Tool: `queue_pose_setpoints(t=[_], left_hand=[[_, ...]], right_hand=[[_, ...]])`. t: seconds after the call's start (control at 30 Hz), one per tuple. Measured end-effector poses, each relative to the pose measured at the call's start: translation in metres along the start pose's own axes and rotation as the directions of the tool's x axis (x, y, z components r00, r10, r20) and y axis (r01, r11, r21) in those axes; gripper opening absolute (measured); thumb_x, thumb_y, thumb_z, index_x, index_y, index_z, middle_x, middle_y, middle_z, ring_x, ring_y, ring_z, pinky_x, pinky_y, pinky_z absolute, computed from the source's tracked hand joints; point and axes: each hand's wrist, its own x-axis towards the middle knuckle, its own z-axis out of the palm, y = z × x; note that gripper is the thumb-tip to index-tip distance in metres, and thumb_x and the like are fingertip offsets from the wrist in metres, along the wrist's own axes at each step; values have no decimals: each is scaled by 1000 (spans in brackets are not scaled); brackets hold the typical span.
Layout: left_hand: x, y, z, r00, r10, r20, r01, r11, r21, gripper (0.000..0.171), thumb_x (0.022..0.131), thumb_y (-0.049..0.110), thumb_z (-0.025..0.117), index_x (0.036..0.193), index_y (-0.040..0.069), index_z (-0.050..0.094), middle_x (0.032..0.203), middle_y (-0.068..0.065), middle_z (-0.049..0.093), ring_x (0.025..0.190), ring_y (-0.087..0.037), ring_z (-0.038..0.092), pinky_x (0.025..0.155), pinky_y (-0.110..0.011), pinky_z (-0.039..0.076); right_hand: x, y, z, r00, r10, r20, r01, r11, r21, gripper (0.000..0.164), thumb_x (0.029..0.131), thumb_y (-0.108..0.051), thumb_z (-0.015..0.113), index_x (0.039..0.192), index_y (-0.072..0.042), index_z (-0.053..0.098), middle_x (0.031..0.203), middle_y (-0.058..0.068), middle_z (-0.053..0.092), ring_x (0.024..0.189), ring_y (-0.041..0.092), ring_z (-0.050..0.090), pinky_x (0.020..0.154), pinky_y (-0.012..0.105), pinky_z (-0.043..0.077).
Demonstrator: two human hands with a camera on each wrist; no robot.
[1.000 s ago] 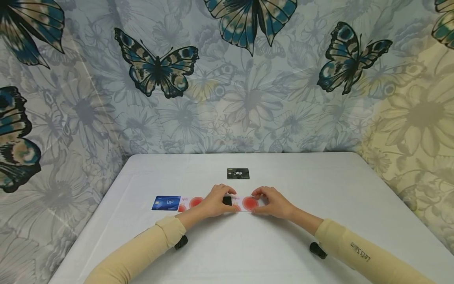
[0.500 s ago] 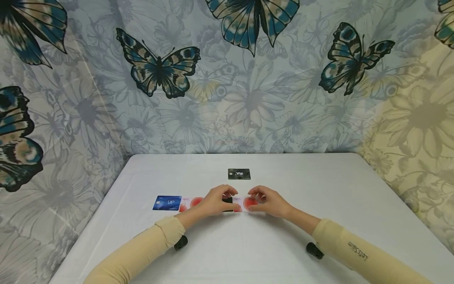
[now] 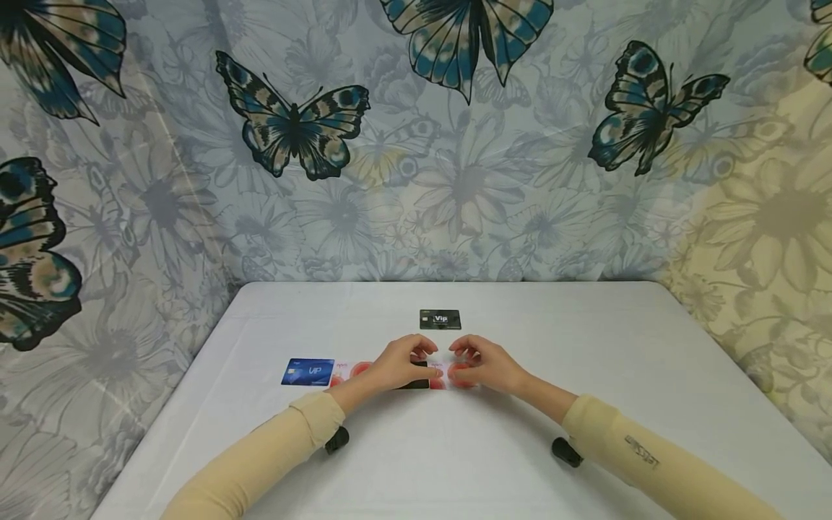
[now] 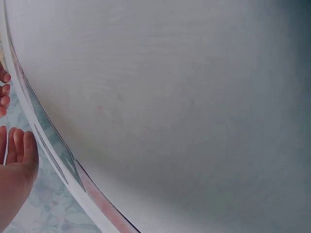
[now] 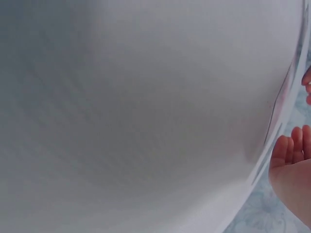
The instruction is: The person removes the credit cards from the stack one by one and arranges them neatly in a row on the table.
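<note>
A row of flat cards lies across the table. A blue VIP card (image 3: 307,373) sits at its left end, followed by a pink card with red circles (image 3: 360,369). Farther right, a black card (image 3: 417,385) shows partly under my left hand (image 3: 398,362). A second pink card (image 3: 438,383) ends the row, partly covered by my right hand (image 3: 495,368). Both hands face each other over the cards with fingers loosely bent and nothing between them. The wrist views show bent fingers on the left hand (image 4: 19,170) and right hand (image 5: 294,177), with no card in either.
Another black VIP card (image 3: 440,320) lies alone behind the row. The white table (image 3: 429,462) reaches back to a butterfly-patterned cloth (image 3: 416,202). Black wrist-worn pieces (image 3: 336,440) hang under the sleeves.
My right hand has shifted left from the right pink card's outer end. Both thumbs have moved up from the cards' near edge, and the fingertips are closer together. The cards stay in their row.
</note>
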Motion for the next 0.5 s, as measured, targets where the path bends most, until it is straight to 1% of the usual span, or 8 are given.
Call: queue_pose_setpoints(t=[0.17,0.33,0.4,0.5], left_hand=[[5,-3,-1,1000,-9,6,9,1000,13,43,77,28,75,111,8,59,109,-4,59,95,-15,54,83,-26,45],[11,-5,-3,1000,21,-12,-20,999,32,42,77,27,75,109,6,59,108,-6,59,94,-17,55,82,-26,46],[13,-6,-4,999,31,-22,-30,999,44,42,76,26,76,109,5,59,108,-7,60,95,-19,56,82,-28,46],[19,-7,-5,999,24,-34,-22,998,58,43,77,25,75,111,4,58,110,-8,59,96,-20,56,84,-29,45]], right_hand=[[8,5,1,1000,-5,-12,4,1000,-29,45,73,-28,78,109,-9,59,102,3,59,90,21,50,80,36,43],[16,9,-1,1000,-10,-23,8,998,-66,45,73,-26,78,109,-8,59,100,4,59,88,21,50,78,35,43],[19,10,-2,1000,4,-28,-6,997,-80,45,73,-26,78,110,-8,59,100,4,59,88,21,50,78,34,43],[25,13,-4,999,31,-42,-35,994,-99,46,73,-25,78,110,-7,59,99,5,58,87,21,49,77,33,42]])
